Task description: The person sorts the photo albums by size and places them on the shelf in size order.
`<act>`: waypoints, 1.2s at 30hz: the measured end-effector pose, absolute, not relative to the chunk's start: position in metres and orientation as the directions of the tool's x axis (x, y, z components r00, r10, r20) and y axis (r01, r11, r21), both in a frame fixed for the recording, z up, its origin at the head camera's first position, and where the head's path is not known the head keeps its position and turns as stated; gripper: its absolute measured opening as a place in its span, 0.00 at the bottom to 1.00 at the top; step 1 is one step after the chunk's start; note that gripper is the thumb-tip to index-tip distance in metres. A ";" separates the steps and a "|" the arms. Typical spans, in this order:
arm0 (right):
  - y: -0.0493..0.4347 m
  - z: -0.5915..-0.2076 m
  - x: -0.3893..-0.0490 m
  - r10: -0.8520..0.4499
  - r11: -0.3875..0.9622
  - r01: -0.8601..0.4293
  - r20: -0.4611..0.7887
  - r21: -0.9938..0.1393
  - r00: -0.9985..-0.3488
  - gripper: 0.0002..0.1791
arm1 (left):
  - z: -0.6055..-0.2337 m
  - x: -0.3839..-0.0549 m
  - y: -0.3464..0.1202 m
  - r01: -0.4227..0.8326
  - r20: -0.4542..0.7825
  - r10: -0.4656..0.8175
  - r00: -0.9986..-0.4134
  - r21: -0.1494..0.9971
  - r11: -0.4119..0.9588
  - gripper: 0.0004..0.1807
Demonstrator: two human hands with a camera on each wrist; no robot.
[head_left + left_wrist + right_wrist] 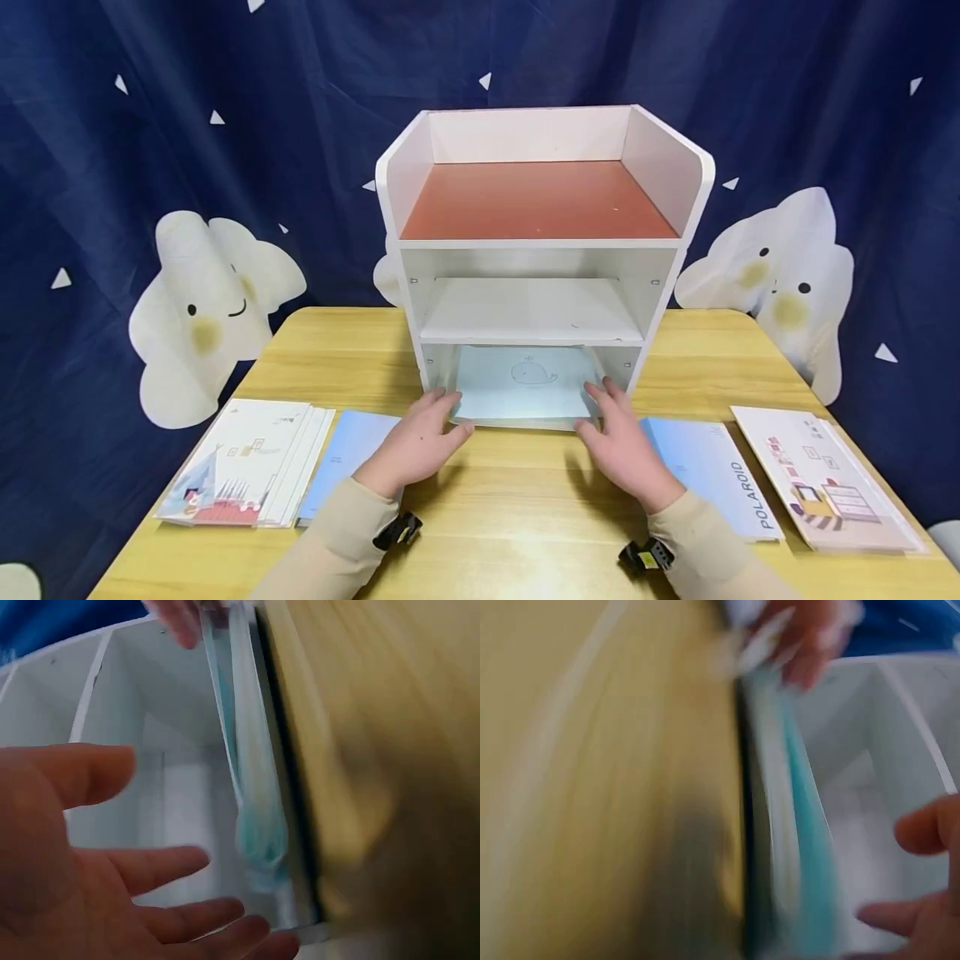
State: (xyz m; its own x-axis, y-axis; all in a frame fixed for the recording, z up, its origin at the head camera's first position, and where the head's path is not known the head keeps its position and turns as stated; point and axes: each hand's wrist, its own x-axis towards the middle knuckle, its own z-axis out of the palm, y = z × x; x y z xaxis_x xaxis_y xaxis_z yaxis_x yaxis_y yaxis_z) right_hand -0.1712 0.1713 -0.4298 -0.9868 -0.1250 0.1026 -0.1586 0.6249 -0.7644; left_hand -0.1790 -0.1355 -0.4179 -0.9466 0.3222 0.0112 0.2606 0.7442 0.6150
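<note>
Pale blue covers the whale booklet (525, 396), which in the head view lies flat between the two hands, in the lowest bay of the white shelf unit (531, 307). Left hand (420, 442) is just beside its one side edge, right hand (622, 446) just beside the other; on both, the fingers are spread apart and clamped on nothing. Outward of the left hand lie a blue book (360, 437) and a stack of picture books (236, 458); outward of the right, a Polaroid book (708, 475) and another picture book (832, 483). All rest on the wooden table (517, 517). The booklet looks light and probably bendy, with a smooth cover that may slip under dry fingertips.

Left wrist view: thumb and fingers stand well apart. Ahead of the fingertips the booklet shows edge-on, its layers parted and its near end rounded, so it seems soft and easily creased. A pinch here should gather all the layers, thumb above and fingers below.

Right wrist view: much is blurred. Thumb and one finger are separated, with the booklet's edge beyond them; whether anything touches, I cannot tell. Matching light grips at mid-edge would likely keep it from sagging or fanning out
</note>
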 end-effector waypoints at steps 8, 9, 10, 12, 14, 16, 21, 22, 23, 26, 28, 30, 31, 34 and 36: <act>0.162 -0.406 -0.167 -0.405 0.801 -0.450 0.196 -0.396 -0.893 0.21 | -0.403 -0.176 -0.112 0.545 0.012 0.556 -0.831 0.222 0.809 0.22; 0.159 -0.403 -0.167 -0.452 0.804 -0.479 0.160 -0.353 -0.877 0.21 | -0.404 -0.178 -0.109 0.562 -0.032 0.578 -0.816 0.194 0.804 0.22; 0.157 -0.401 -0.167 -0.494 0.801 -0.506 0.125 -0.319 -0.860 0.21 | -0.405 -0.178 -0.106 0.576 -0.075 0.594 -0.801 0.176 0.799 0.22; 0.153 -0.399 -0.167 -0.551 0.794 -0.549 0.071 -0.261 -0.831 0.21 | -0.408 -0.179 -0.101 0.585 -0.145 0.603 -0.784 0.150 0.797 0.24; 0.150 -0.400 -0.167 -0.570 0.792 -0.559 0.028 -0.245 -0.821 0.20 | -0.412 -0.178 -0.098 0.576 -0.190 0.594 -0.782 0.145 0.805 0.26; 0.149 -0.401 -0.166 -0.565 0.795 -0.547 0.004 -0.261 -0.825 0.19 | -0.414 -0.178 -0.097 0.563 -0.198 0.581 -0.789 0.144 0.814 0.26; 0.147 -0.405 -0.166 -0.569 0.800 -0.536 -0.059 -0.271 -0.820 0.17 | -0.412 -0.179 -0.098 0.555 -0.178 0.575 -0.799 0.149 0.818 0.28; 0.147 -0.406 -0.167 -0.570 0.801 -0.536 -0.066 -0.266 -0.819 0.18 | -0.413 -0.179 -0.098 0.554 -0.178 0.574 -0.799 0.150 0.819 0.29; 0.147 -0.408 -0.167 -0.568 0.804 -0.536 -0.068 -0.257 -0.820 0.18 | -0.413 -0.180 -0.098 0.553 -0.180 0.573 -0.800 0.149 0.820 0.29; 0.146 -0.412 -0.168 -0.558 0.812 -0.531 -0.056 -0.241 -0.828 0.22 | -0.417 -0.181 -0.099 0.542 -0.184 0.564 -0.805 0.157 0.825 0.31; 0.146 -0.415 -0.168 -0.553 0.815 -0.528 -0.048 -0.238 -0.832 0.23 | -0.419 -0.181 -0.100 0.535 -0.181 0.559 -0.809 0.166 0.828 0.31; 0.145 -0.417 -0.169 -0.551 0.817 -0.531 -0.032 -0.226 -0.834 0.24 | -0.420 -0.182 -0.102 0.530 -0.175 0.557 -0.812 0.179 0.829 0.32; 0.145 -0.418 -0.170 -0.550 0.817 -0.533 -0.025 -0.219 -0.834 0.24 | -0.420 -0.183 -0.102 0.527 -0.173 0.556 -0.813 0.187 0.829 0.32; 0.145 -0.421 -0.173 -0.551 0.816 -0.542 0.011 -0.200 -0.834 0.24 | -0.421 -0.185 -0.102 0.522 -0.159 0.554 -0.817 0.203 0.828 0.32; 0.146 -0.424 -0.176 -0.549 0.815 -0.544 0.036 -0.198 -0.835 0.24 | -0.423 -0.188 -0.101 0.523 -0.145 0.554 -0.820 0.207 0.827 0.33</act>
State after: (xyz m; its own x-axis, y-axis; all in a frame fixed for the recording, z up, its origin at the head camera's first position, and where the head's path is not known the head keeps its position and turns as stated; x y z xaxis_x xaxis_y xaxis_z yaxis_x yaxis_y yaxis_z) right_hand -0.1762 0.1456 -0.4236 -0.8350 -0.5491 0.0361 -0.5445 0.8150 -0.1982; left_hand -0.1881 -0.1012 -0.4231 -0.8196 0.5543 -0.1452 0.5228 0.8271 0.2065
